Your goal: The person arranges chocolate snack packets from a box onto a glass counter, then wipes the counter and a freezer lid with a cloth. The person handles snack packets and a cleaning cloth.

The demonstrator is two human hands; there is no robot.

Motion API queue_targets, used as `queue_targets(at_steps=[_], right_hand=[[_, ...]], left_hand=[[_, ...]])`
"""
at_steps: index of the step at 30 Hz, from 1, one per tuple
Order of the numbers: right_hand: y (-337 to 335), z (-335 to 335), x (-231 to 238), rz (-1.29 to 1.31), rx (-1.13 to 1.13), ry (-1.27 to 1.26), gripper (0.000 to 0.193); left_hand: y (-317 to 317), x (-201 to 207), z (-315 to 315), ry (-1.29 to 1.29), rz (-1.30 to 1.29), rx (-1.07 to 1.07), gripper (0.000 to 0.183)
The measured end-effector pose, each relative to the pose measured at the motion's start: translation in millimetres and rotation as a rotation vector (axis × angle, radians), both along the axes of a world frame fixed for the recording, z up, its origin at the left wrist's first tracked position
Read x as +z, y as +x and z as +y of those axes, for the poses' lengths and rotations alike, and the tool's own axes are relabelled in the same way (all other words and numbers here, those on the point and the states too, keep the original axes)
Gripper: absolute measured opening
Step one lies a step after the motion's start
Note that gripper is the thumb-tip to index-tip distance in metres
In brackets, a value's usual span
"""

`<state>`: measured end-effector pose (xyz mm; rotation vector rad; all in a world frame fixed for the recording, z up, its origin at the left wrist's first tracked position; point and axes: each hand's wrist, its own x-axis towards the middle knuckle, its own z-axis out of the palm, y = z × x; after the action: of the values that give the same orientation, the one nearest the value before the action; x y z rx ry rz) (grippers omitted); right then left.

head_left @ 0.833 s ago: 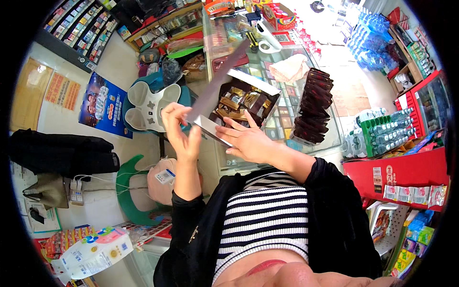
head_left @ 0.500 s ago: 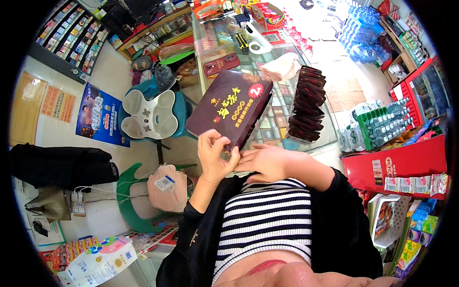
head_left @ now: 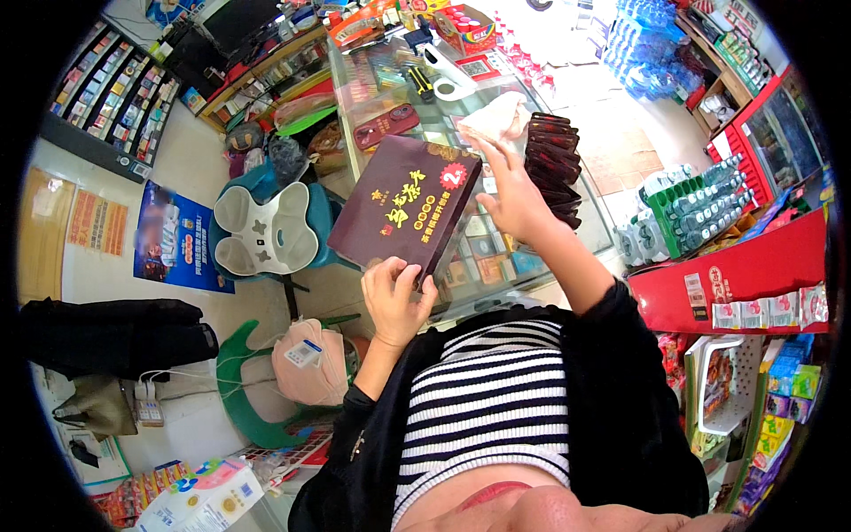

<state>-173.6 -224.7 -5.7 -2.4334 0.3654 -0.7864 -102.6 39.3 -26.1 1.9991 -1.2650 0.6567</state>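
Note:
A dark maroon carton box (head_left: 399,191) with gold lettering and a red burst-shaped badge leans tilted over the glass counter's near edge. My left hand (head_left: 394,300) grips its near lower corner, thumb and fingers bent around the edge. Beyond the box's right side reaches my right hand (head_left: 514,193), fingers stretched out and nothing held. Its fingertips overlap a pale pink cloth (head_left: 498,115); whether they touch it I cannot tell. Close to the right of that hand stands a row of dark shiny packets (head_left: 551,160), partly hidden by my wrist.
On the glass counter (head_left: 541,262) lie a maroon phone (head_left: 386,125), a white handheld device (head_left: 448,75) and a red carton of bottles (head_left: 464,31). A white molded tray (head_left: 270,226) rests on a teal chair at the left. Bottle packs (head_left: 700,213) stand at the right.
My right hand has left the box's near edge and moved forward and right toward the cloth, its fingers opening out. The left hand still holds the box. The whole view has shifted slightly.

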Motion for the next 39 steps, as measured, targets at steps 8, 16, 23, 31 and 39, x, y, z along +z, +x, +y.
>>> queue_targets(at_steps=[8, 16, 23, 31, 39], right_hand=[[32.6, -39.7, 20.0, 0.366, 0.201, 0.179, 0.059], [41.0, -53.0, -14.3, 0.171, 0.223, -0.003, 0.039], [44.0, -52.2, -18.8, 0.154, 0.162, -0.081, 0.028], [44.8, -36.7, -14.8, 0.299, 0.044, -0.077, 0.015], [62.8, 6.2, -42.1, 0.055, -0.217, 0.382, 0.057]], left_hand=[[-6.1, -2.1, 0.9, -0.076, 0.058, 0.02, 0.03], [-8.7, -17.9, 8.1, -0.077, 0.045, 0.037, 0.029], [-9.9, -19.6, 6.4, -0.107, 0.097, 0.031, 0.026], [-10.9, -21.3, 13.9, -0.027, 0.003, 0.101, 0.018], [2.2, -43.3, 25.0, -0.206, 0.279, 0.091, 0.022]])
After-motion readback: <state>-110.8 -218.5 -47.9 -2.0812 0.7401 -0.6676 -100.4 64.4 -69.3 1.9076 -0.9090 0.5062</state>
